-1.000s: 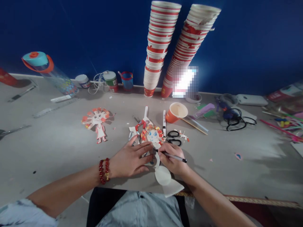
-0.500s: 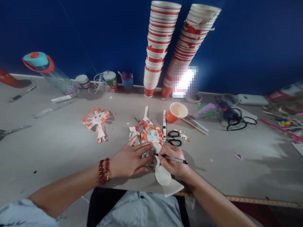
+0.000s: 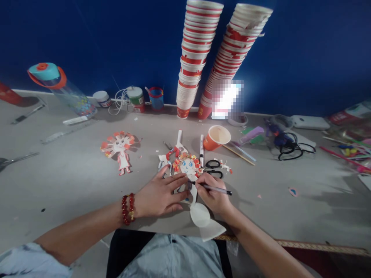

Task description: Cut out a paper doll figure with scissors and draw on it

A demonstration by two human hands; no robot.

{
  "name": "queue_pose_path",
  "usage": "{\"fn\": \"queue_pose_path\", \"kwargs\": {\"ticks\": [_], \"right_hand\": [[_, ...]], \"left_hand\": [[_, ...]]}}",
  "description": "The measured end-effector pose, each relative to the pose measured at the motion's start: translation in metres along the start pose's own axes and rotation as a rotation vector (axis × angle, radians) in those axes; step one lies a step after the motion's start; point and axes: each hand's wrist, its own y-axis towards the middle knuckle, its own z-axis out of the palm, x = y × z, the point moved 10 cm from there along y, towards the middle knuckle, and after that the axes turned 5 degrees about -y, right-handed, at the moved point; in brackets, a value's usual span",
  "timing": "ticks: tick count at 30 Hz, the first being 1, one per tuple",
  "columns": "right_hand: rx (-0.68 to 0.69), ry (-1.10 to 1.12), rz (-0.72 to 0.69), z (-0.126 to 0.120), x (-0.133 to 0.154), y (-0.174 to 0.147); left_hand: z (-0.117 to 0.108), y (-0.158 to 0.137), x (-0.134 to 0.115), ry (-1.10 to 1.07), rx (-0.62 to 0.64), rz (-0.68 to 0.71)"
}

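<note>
My left hand [image 3: 160, 191] lies flat, fingers spread, over the left part of a white paper piece. At its fingertips is a paper doll head [image 3: 187, 165] with blue eyes and a red and orange fringe. In my right hand [image 3: 213, 193] a pen [image 3: 216, 188] is pinched, its tip on or just above the paper below the doll's chin. A white paper cutout [image 3: 200, 215] runs down from there past the table's front edge. Black-handled scissors [image 3: 213, 164] lie just beyond my right hand, next to a white marker [image 3: 202, 144]. Part of the doll is hidden under my left hand.
An orange paper cup [image 3: 216, 138] stands behind the marker. Another paper doll [image 3: 120, 148] lies to the left. Two tall stacks of paper cups [image 3: 188, 92] stand against the blue wall. A bottle [image 3: 66, 90] is at back left; cables [image 3: 292, 146] lie at right.
My right hand and the pen have shifted slightly, the pen tip moving a little up over the paper. The left hand stays where it was.
</note>
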Motion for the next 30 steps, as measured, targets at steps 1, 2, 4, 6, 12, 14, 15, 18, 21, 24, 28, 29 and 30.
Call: {"fn": "queue_pose_path", "kwargs": {"ticks": [1,2,4,6,12,14,15,18,21,24,28,29,30], "right_hand": [[0.001,-0.008,-0.005,0.000,0.001,0.000],[0.003,-0.014,-0.007,0.000,0.001,0.000],[0.008,-0.020,-0.009,0.001,0.002,0.001],[0.013,-0.024,-0.010,0.001,0.003,0.001],[0.010,-0.031,-0.033,0.000,0.008,0.004],[0.009,-0.041,-0.043,-0.001,0.009,0.004],[0.011,-0.044,-0.047,-0.001,0.010,0.004],[0.016,-0.042,-0.059,-0.001,0.012,0.005],[0.023,-0.040,-0.060,-0.001,0.013,0.005],[0.025,-0.035,-0.058,-0.001,0.013,0.004],[0.026,-0.023,-0.061,0.000,0.013,0.004],[0.028,-0.021,-0.060,0.000,0.013,0.004],[0.032,-0.017,-0.057,0.000,0.013,0.004]], "left_hand": [[0.000,0.000,0.000,0.001,0.004,0.000],[0.001,0.000,0.000,0.003,0.009,-0.001],[0.001,0.000,0.000,0.004,0.009,-0.004],[0.000,0.000,0.000,0.003,0.000,-0.006],[-0.001,-0.001,0.000,0.003,-0.009,-0.003],[-0.001,-0.001,0.000,0.004,-0.006,0.001],[0.000,-0.001,0.000,0.004,-0.001,0.002],[0.002,-0.001,0.000,0.001,0.006,-0.002],[0.002,-0.001,0.000,-0.001,0.007,-0.004],[0.002,-0.001,0.001,0.001,0.012,-0.007],[0.003,-0.001,0.000,0.005,0.013,-0.004],[0.003,-0.001,0.001,0.005,0.012,-0.004],[0.002,-0.001,0.001,0.005,0.009,-0.004]]}}
